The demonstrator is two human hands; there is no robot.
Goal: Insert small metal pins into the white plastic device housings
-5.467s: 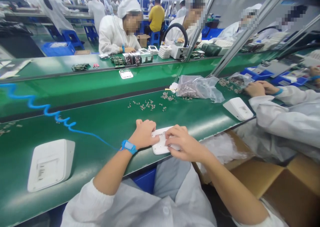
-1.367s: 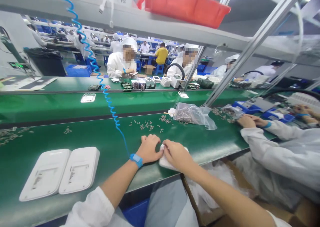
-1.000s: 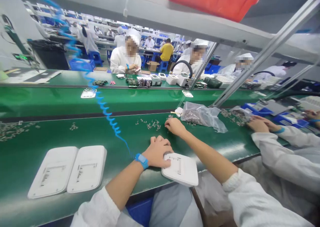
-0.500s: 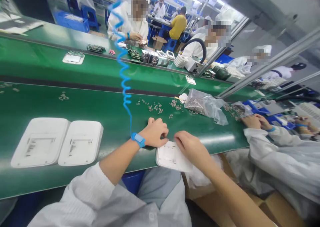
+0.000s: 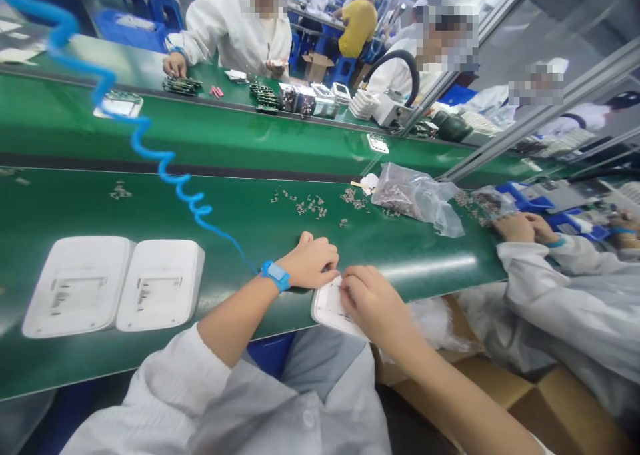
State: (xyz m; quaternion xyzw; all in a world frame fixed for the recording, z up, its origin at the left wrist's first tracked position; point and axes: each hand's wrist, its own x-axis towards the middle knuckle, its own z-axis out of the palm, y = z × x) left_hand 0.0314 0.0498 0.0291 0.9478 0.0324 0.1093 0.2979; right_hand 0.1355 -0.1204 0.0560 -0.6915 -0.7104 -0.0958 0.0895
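A white plastic casing [image 5: 325, 307] with a recessed compartment lies at the table's front edge, partly covered by my right hand. My left hand [image 5: 313, 261] has its fingers curled at the casing's far edge, with the thumb side touching it. Whatever those fingers may hold is hidden. Over the recess, my right hand [image 5: 377, 301] pinches its thumb and fingertips together, and the tiny thing in them is too small to make out. Small metal clips [image 5: 311, 207] are scattered beyond my hands. A blue wristband [image 5: 276, 275] with a coiled cord [image 5: 173, 175] is on my left wrist.
Two similar white casings [image 5: 165, 258] lie side by side on the left. A clear plastic bag [image 5: 407, 198] of metal clips sits at the back right. A co-worker's hands [image 5: 520, 228] are at the right. Another person's hand [image 5: 175, 65] touches circuit boards across the line.
My right hand has shifted slightly left, covering more of the casing, its fingertips now pinched nearer my left hand. The coiled cord swung left. The person opposite reached toward the circuit boards.
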